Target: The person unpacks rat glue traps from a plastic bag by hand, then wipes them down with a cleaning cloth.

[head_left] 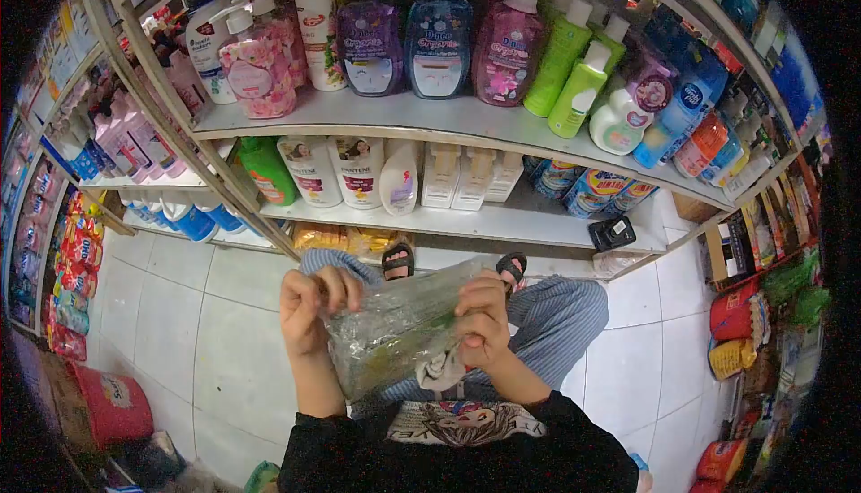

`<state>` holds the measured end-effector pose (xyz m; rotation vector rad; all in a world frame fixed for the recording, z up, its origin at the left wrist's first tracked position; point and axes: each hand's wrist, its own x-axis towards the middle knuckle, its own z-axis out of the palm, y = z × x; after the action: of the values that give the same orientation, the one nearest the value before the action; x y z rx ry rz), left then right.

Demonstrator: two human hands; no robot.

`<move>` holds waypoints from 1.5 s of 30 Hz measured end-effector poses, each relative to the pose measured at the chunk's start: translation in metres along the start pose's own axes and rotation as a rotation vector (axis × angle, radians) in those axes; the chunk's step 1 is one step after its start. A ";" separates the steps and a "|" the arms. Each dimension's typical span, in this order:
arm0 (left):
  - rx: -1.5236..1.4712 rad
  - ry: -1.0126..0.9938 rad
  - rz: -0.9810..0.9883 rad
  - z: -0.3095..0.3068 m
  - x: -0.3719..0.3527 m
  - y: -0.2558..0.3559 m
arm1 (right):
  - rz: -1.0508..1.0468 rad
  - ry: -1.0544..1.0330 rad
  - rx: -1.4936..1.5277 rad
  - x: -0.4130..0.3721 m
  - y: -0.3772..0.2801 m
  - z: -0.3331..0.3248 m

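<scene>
A clear, crinkled plastic bag [381,336] is stretched between my two hands above my lap. My left hand [316,303] has its fingers curled on the bag's left edge. On the other side, my right hand [484,318] pinches the bag's right edge. A crumpled pale grey cloth [439,370] hangs just below my right fingers, against the bag. Through the plastic, greenish tones and my striped trousers [560,318] show.
Ahead stands a shelf [395,115] with pump bottles [439,45], green bottles [581,90] and shampoo bottles [357,175]. A black box-like item [613,234] sits on its lower board. Red packs [79,251] line the left; a red tub [112,403] stands below. White floor tiles [238,350] surround me.
</scene>
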<state>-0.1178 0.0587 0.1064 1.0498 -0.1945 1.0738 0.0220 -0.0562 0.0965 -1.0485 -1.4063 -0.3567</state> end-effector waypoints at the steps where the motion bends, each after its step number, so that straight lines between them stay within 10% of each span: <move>1: -0.002 0.004 -0.001 -0.001 0.001 0.001 | 0.003 -0.004 -0.001 -0.002 0.003 0.000; 10: 0.768 0.105 -0.004 -0.025 0.001 0.006 | 0.258 0.354 0.245 -0.030 0.046 0.041; 13: 0.889 -0.220 -0.338 -0.066 -0.030 -0.011 | 0.314 0.356 0.150 -0.030 0.051 0.050; 23: 0.431 0.425 -0.555 -0.064 -0.057 -0.059 | 0.218 0.284 -0.168 -0.063 0.055 0.083; 35: 0.258 0.972 -0.534 -0.097 -0.146 -0.035 | 0.010 -0.962 -0.138 -0.127 -0.006 0.045; 45: 0.305 0.857 -0.452 -0.102 -0.130 -0.046 | -0.158 -0.829 -0.077 -0.119 0.040 0.059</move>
<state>-0.1822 0.0538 -0.0523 0.7580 0.8785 1.0583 -0.0084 -0.0328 -0.0368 -1.2125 -2.2345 -0.0774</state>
